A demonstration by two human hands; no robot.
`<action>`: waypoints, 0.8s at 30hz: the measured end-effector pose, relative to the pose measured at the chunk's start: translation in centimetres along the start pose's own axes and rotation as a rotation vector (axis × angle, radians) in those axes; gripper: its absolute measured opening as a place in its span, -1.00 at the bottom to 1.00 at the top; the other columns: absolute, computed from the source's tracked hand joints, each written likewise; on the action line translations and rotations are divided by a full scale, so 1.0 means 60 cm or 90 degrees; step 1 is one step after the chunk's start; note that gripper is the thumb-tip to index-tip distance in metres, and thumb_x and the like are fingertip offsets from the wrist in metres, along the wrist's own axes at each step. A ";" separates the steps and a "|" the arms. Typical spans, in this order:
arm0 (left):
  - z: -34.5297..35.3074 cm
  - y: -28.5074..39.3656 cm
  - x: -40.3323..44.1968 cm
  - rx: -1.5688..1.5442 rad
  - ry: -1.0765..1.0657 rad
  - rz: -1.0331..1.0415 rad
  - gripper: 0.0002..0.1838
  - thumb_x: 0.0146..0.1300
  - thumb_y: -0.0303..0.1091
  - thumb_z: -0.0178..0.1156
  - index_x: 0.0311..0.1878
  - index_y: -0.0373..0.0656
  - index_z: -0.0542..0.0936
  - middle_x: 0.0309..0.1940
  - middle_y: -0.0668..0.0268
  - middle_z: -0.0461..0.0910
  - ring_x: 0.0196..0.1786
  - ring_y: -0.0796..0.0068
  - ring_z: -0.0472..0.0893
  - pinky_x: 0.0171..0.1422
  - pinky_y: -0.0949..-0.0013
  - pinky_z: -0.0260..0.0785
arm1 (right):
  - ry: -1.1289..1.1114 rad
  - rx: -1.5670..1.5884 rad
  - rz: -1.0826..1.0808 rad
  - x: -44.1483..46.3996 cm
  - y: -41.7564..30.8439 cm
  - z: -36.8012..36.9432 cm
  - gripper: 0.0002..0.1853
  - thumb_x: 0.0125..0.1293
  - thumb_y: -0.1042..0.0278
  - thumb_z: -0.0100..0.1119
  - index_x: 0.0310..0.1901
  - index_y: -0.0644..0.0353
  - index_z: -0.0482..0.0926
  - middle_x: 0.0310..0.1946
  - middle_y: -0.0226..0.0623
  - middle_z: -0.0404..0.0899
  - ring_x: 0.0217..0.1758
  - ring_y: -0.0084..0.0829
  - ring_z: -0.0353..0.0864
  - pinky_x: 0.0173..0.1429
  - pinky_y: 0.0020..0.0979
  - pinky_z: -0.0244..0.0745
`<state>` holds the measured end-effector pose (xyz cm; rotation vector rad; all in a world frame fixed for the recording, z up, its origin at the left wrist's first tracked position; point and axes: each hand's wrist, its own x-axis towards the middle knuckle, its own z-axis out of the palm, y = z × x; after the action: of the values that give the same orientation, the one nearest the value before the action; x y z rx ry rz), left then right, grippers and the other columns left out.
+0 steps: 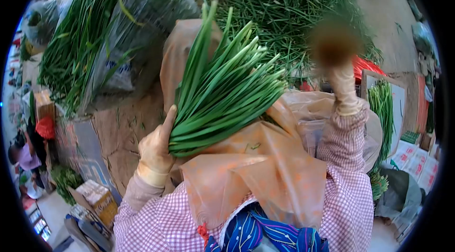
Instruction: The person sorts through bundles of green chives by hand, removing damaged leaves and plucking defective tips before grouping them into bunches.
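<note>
Far left of the bunch (227, 95), a person (29, 157) was in the background. Nearer, left of the bunch and beyond it, a bag (142, 24) stood beside long greens (87, 29); cardboard (128, 129) lay just left of the bunch. The left hand (159, 150) was partly closed on the bunch's near left end, one digit along its edge and the others hidden. The bunch lay tilted above the apron (256, 162), its pale ends pointing up and right. Beyond the bunch spread a loose pile (294, 10). Right of the bunch and apart from it, the right hand (337, 62) was raised near the pile, blurred; its opening and any hold could not be told. Farther right of the bunch were something red (368, 66) and a bundle (381, 105).
</note>
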<state>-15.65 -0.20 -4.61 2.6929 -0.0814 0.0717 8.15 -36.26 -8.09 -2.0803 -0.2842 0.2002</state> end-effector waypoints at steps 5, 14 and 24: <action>-0.001 0.002 -0.002 -0.106 -0.028 -0.025 0.06 -0.16 -0.33 0.55 0.46 -0.14 0.21 -0.08 0.06 0.67 -0.09 0.14 0.71 -0.08 0.31 0.56 | -0.116 0.170 0.061 -0.009 -0.078 0.113 -0.71 0.36 0.15 0.24 -0.07 0.20 0.59 -0.36 -0.45 0.58 -0.29 -0.62 0.45 -0.16 -0.51 0.43; 0.009 -0.002 -0.001 -0.112 -0.025 -0.023 0.01 -0.07 -0.44 0.46 0.48 -0.13 0.16 -0.07 0.10 0.67 -0.09 0.17 0.71 -0.07 0.32 0.57 | 0.069 0.356 0.137 0.057 -0.060 0.096 -0.80 0.36 0.25 0.23 -0.23 0.23 0.62 -0.43 -0.49 0.60 -0.37 -0.61 0.51 -0.28 -0.56 0.43; 0.019 -0.008 -0.002 -0.056 -0.019 -0.004 0.10 -0.17 -0.33 0.54 0.48 -0.16 0.14 -0.11 0.15 0.68 -0.16 0.18 0.72 -0.13 0.30 0.58 | -0.106 0.021 -0.093 -0.018 -0.126 0.180 -0.67 0.13 0.10 0.34 -0.09 0.00 0.70 0.07 -0.22 0.53 0.22 -0.12 0.40 0.41 -0.02 -0.02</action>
<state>-15.72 -0.27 -5.83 2.6058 -0.0826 0.0248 3.45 -23.99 -6.89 -2.0035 -0.5284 0.2876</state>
